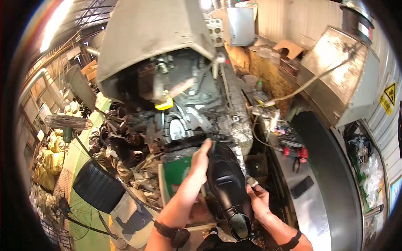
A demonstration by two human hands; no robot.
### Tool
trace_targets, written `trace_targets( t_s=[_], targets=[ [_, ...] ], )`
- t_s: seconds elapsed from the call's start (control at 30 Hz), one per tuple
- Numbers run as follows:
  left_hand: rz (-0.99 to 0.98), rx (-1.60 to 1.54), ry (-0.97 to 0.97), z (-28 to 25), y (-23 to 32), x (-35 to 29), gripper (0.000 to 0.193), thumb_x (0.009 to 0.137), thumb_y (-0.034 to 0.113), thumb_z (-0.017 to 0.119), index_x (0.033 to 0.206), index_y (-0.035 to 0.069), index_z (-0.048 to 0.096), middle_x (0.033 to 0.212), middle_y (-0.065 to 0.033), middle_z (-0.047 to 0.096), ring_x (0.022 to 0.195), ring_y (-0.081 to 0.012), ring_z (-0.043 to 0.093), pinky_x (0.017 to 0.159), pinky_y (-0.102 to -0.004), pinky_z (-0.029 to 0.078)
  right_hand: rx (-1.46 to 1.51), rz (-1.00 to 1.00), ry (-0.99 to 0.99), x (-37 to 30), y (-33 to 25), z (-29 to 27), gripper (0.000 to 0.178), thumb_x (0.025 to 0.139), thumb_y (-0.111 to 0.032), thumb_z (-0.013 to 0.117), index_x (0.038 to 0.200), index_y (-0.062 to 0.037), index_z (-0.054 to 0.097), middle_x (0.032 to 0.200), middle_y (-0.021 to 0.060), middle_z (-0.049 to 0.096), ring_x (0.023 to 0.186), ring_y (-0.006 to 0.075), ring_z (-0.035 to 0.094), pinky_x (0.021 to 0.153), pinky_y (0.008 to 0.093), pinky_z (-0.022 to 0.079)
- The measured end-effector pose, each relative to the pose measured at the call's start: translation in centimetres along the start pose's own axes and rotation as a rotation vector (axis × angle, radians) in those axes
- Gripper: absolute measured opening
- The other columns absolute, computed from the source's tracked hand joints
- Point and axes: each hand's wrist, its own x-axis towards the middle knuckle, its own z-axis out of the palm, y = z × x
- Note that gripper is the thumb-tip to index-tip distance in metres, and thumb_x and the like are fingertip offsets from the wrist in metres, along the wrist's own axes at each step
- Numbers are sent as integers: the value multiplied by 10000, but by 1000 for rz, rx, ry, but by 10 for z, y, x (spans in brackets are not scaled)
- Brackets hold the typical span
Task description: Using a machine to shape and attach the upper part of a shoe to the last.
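A black boot (226, 180) lies lengthwise in front of me, its toe end away from me and its shaft end near my lap. A dark, shiny rounded surface shows at that near end. My left hand (201, 165) holds the boot along the left of its toe part, thumb pointing away from me. At the boot's right side, my right hand (259, 201) is closed, with a small pale piece (251, 181) at its fingertips that I cannot make out. Just beyond the boot stands a machine under a large beige hood (155, 33), with a yellow part (164, 103) inside its opening.
Dark scraps (125, 146) are heaped left of the machine. A black padded chair (99, 186) and a standing fan (69, 122) are on the left. To the right, red-handled pliers (297, 154) and a dark flat phone-like block (302, 186) lie on a metal bench (312, 209) beside a dark belt (331, 167).
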Motion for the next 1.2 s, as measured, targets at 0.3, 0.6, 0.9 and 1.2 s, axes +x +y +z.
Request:
trace_targets(
  t_s=[0.3, 0.6, 0.9, 1.2],
  targets=[
    [104, -318, 54, -145, 23, -27, 448, 997, 470, 514, 1099, 60, 661, 1002, -68, 705, 896, -201, 655, 813, -354, 523, 304, 350, -164, 47, 4, 184, 178, 976, -201, 652, 940, -26, 656, 833, 51, 690, 711, 128, 636, 670, 296, 527],
    [7, -328, 162, -177, 35, 30, 262, 1002, 351, 559, 994, 117, 677, 825, 9, 694, 549, -68, 499, 464, -236, 304, 523, 506, -147, 98, 35, 230, 169, 949, -134, 656, 1078, -29, 627, 929, 99, 686, 751, 210, 675, 659, 357, 583],
    [-101, -465, 57, -195, 28, 84, 287, 986, 280, 554, 1098, 38, 661, 1044, -83, 711, 918, -191, 662, 823, -326, 511, 396, 424, -53, 127, 43, 245, 143, 935, -117, 677, 1038, -21, 655, 907, 74, 687, 741, 184, 670, 649, 337, 579],
    [91, -477, 228, -197, -2, 111, 234, 974, 185, 572, 1062, -20, 640, 982, -97, 679, 913, -215, 648, 832, -361, 534, 412, 370, -58, 154, 77, 243, 186, 960, -85, 641, 1124, 2, 651, 990, 71, 711, 803, 156, 673, 707, 313, 576]
  ],
)
